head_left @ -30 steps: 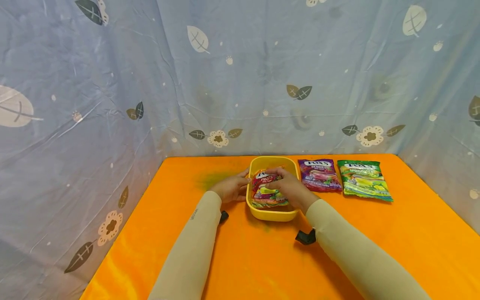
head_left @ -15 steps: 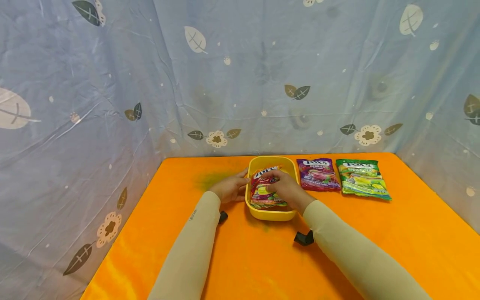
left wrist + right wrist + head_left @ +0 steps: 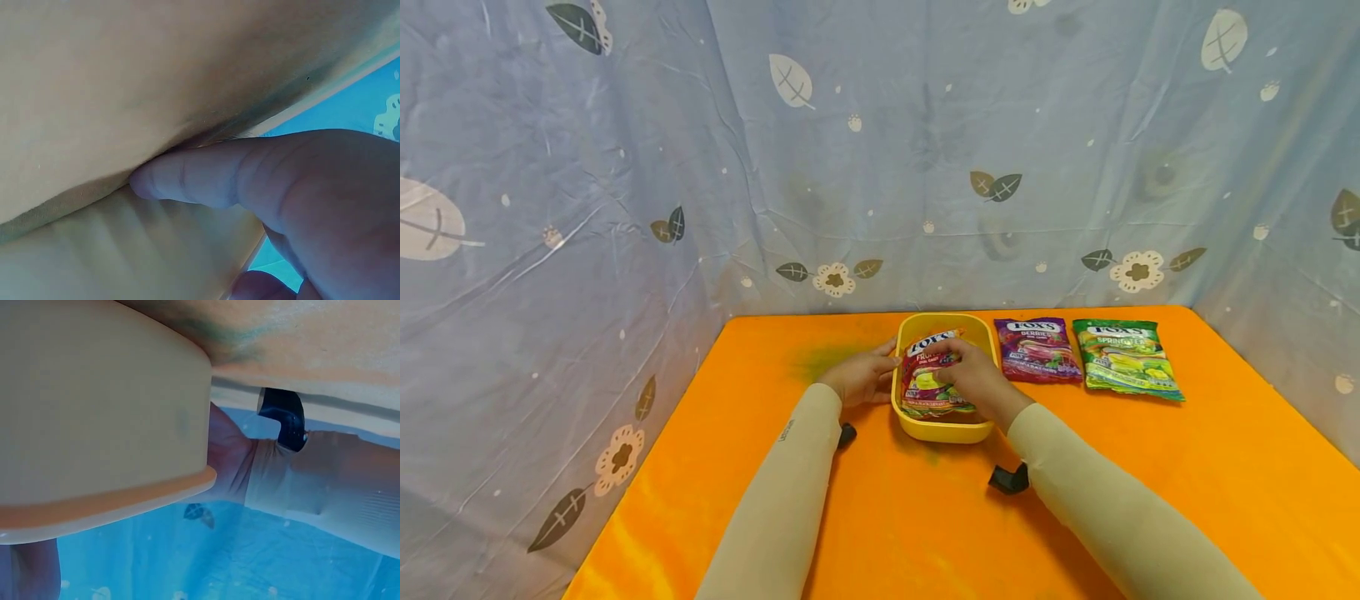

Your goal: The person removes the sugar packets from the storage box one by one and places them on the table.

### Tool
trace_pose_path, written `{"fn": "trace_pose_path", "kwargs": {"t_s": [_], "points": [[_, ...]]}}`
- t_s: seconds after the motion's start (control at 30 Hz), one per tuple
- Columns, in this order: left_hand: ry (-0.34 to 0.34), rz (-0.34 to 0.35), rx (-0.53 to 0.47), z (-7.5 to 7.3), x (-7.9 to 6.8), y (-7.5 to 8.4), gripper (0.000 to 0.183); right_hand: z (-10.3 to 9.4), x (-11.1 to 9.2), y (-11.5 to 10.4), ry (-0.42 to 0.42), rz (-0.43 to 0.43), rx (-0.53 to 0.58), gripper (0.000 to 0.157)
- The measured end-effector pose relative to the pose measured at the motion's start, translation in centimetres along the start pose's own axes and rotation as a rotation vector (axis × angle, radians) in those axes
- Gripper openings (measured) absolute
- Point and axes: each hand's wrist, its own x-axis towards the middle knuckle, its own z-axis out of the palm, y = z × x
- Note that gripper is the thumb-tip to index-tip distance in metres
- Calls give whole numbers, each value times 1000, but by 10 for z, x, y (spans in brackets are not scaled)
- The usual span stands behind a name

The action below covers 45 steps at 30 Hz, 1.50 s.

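Note:
A yellow plastic tub (image 3: 983,326) stands on the orange cloth in the head view. Inside it lies a red Fox's Fruits candy bag (image 3: 928,406), printed side up. My right hand (image 3: 981,379) reaches over the tub's right rim and pinches this bag, thumb and fingers on its front; part of the bag is hidden beneath them. Along the tub's left wall is my left hand (image 3: 861,377), its fingers touching the outside. In the left wrist view a straight finger (image 3: 206,175) lies against the tub's pale wall (image 3: 156,250).
To the right of the tub lie a purple Fox's Berries candy bag (image 3: 1037,350) and a green Fox's Spring Tea candy bag (image 3: 1127,358). A grey-blue patterned curtain (image 3: 887,158) closes off the back and sides of the orange-covered table (image 3: 910,525).
My right hand has shifted the Fruits bag slightly left in the tub and turned it a little, early in this span. My left hand has stayed at the tub's wall.

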Motion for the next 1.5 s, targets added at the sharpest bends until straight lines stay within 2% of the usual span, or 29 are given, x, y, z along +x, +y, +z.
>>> {"fn": "trace_pose_path", "kwargs": {"t_s": [0.53,0.87,1.5], "points": [[20,-14,-15,0,1,-1,61,-3,-6,-5,-22,-26,135,40],[26,-12,-16,0,0,-2,62,-5,-7,-1,5,-59,208,39],[38,-9,-12,0,1,-2,65,-8,-11,-2,4,-101,252,41]]}}
